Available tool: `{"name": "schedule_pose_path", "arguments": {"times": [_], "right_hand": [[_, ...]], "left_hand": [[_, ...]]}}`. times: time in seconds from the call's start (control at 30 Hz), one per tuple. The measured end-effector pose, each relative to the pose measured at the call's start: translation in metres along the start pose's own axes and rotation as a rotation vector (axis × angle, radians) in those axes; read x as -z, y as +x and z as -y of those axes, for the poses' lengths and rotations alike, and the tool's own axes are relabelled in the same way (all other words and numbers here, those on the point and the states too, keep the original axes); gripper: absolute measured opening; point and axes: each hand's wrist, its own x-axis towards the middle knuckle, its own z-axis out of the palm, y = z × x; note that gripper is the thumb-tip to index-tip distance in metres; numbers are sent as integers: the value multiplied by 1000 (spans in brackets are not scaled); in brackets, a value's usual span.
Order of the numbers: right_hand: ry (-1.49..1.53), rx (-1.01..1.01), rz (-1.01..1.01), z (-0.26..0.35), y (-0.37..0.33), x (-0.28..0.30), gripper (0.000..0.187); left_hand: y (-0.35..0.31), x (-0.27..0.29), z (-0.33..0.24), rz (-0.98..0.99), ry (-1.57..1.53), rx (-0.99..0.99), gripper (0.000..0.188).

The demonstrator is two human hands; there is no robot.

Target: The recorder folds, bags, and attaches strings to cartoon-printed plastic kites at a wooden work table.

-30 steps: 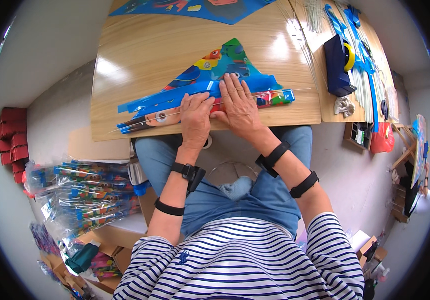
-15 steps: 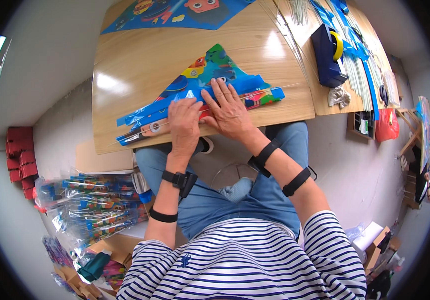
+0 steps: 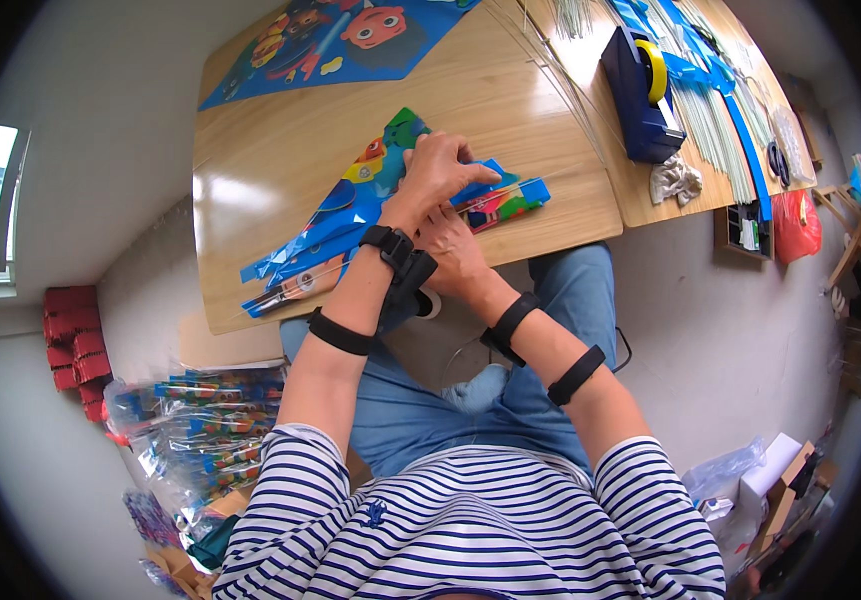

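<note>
A printed plastic kite point(image 3: 350, 215), folded in on itself, lies on the table's near side, blue with coloured cartoon figures. Thin pale rods run along its lower folded strip. My left hand point(image 3: 435, 178) reaches across to the right over the kite. Its fingers are bent, with thumb and fingertips at the blue flap on the right. Under my left wrist, my right hand point(image 3: 453, 250) rests on the lower strip near the table edge, fingers stretched forward and partly hidden by the left hand.
Another printed blue sheet point(image 3: 350, 45) lies at the far left of the table point(image 3: 280, 130). To the right stand a dark blue tape dispenser point(image 3: 640, 100), a crumpled white cloth point(image 3: 674, 181), bundled pale rods point(image 3: 715, 140) and scissors point(image 3: 778, 163). Bagged printed goods point(image 3: 205, 425) sit at lower left.
My left hand has lifted off the left part of the kite and crossed right over my right hand. The right hand has drawn back toward the table edge. The view has shifted slightly.
</note>
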Motion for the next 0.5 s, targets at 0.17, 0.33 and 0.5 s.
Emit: {"name": "schedule_pose_path", "arguments": {"times": [0.17,0.33,0.5], "right_hand": [[18,11,-73,1,1,1,73],[2,-16,21,3,2,7,72],[-15,-10,-28,5,2,7,69]], "left_hand": [[9,-6,4,48,-80,23,31],[12,-10,3,65,-45,47,27],[14,-12,1,50,16,59,27]]}}
